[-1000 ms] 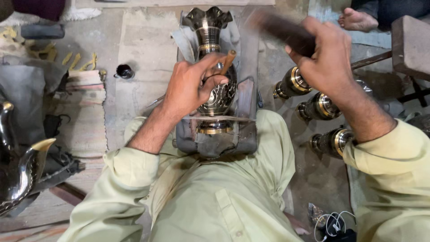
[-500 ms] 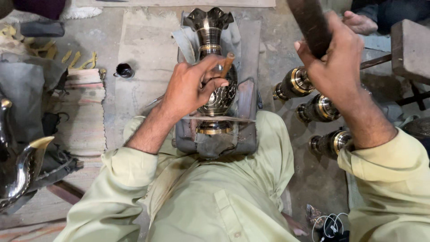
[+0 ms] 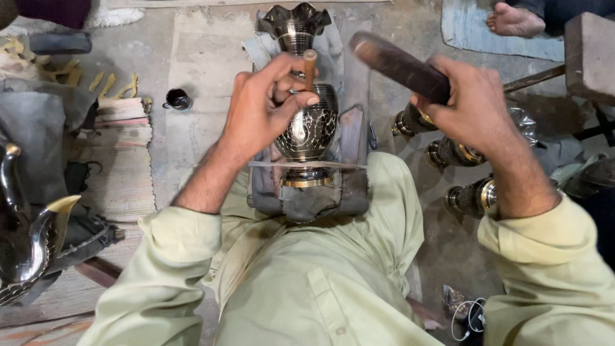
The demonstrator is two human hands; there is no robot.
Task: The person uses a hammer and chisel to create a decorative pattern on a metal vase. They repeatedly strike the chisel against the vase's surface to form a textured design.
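A dark engraved metal vase with a ruffled mouth lies on a cloth-padded rest between my knees. My left hand is closed around a thin chisel with a wooden-coloured top, its tip set against the vase's belly. My right hand grips a dark wooden mallet, raised up and to the right of the chisel, its head blurred.
Three similar dark vases lie on the floor at the right. A small black cup stands at the left, beside folded cloth. A shiny curved metal piece sits at the far left. Another person's bare foot shows at the top right.
The mallet has swung from upright in my right hand down and leftward toward the chisel. My left hand keeps the chisel on the vase.
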